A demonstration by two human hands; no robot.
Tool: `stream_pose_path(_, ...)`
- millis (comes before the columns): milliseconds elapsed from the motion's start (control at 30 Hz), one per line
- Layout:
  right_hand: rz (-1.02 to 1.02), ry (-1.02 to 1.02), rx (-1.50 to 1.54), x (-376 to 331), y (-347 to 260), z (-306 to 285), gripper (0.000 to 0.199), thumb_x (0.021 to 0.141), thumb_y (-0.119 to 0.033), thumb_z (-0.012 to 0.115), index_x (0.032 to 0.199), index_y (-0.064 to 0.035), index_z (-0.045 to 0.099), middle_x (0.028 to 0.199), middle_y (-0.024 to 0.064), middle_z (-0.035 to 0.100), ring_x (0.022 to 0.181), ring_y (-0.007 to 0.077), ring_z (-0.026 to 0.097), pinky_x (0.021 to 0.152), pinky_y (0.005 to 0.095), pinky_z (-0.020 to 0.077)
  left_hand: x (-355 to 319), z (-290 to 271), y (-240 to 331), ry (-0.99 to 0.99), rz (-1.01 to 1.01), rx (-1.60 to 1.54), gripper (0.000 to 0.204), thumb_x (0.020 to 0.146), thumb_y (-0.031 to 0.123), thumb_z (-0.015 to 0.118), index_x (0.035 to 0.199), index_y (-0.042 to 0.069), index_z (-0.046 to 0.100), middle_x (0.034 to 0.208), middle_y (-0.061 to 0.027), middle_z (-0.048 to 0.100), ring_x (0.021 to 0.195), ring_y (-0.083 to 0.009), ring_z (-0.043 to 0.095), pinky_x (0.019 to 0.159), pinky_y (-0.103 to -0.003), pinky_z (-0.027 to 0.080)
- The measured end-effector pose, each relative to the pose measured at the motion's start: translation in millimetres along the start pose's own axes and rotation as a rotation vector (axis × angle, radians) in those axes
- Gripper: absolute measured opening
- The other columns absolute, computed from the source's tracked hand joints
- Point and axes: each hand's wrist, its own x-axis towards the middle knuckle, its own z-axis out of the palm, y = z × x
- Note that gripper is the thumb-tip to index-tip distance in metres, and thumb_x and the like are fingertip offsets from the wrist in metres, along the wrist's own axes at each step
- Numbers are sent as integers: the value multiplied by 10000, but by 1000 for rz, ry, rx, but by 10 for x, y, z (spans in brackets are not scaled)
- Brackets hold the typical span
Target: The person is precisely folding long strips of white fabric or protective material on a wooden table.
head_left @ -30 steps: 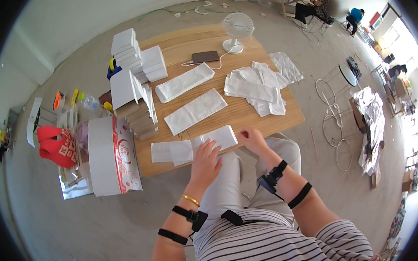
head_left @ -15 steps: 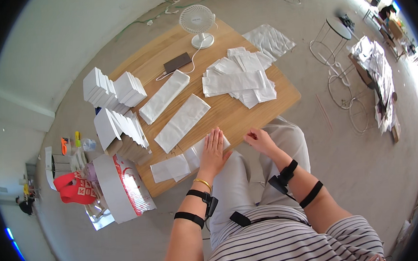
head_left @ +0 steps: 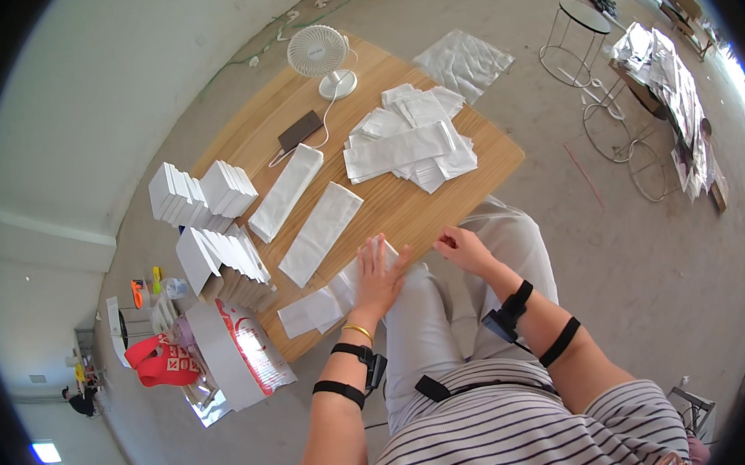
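Observation:
My left hand [head_left: 379, 279] lies with its fingers stretched and spread on thin white paper-like strips [head_left: 309, 311] along the table's near edge. Part of the strips is hidden under that hand. Beside the edge, above my thigh, my right hand [head_left: 466, 248] is closed with its fingers curled; what it holds, if anything, is hidden. Farther in on the wooden table lie two flat bundles of white strips, a nearer bundle [head_left: 321, 233] and a farther bundle [head_left: 286, 192]. A loose, fanned pile of similar white pieces [head_left: 422, 144] covers the right part of the tabletop.
A white fan [head_left: 319, 52] stands at the far end, cabled to a dark power bank [head_left: 300, 131]. Stacked white boxes [head_left: 221, 263] crowd the left side, near a red bag [head_left: 163, 362]. Round stools [head_left: 584, 17] and a silvery heap [head_left: 667, 95] are on the right.
My left hand's fingers have spread and lifted slightly on the strips. My right hand stays closed in about the same place. The whole view has turned a little.

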Motion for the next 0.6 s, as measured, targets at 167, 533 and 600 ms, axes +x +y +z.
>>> stream_pose_path(167, -14, 30, 5, -80, -4, -39, 182, 893, -169, 653, 937, 7, 645, 741, 78, 655, 666, 182, 631, 645, 322, 505, -188, -274, -6, 46, -184, -179, 869, 898, 410, 646, 1571, 134, 170, 1608, -258, 102, 1479, -459, 109, 1185, -590, 109)
stream_pose_path(533, -723, -119, -641, -74, -287, 764, 554, 754, -115, 683, 1282, -22, 544, 1410, 133, 467, 1376, 287, 393, 1156, 443, 309, -441, -89, -99, 2, -323, -118, 848, 950, 464, 544, 1543, -6, 161, 1599, -249, 165, 1486, -412, 154, 1194, -567, 122)
stream_pose_path(600, -719, -150, -612, -74, -315, 804, 567, 748, -116, 691, 1287, -25, 544, 1405, 132, 473, 1373, 287, 398, 1156, 444, 310, -526, -137, -131, 18, -355, -191, 836, 949, 430, 558, 1545, 2, 159, 1603, -234, 170, 1493, -397, 144, 1199, -560, 94)
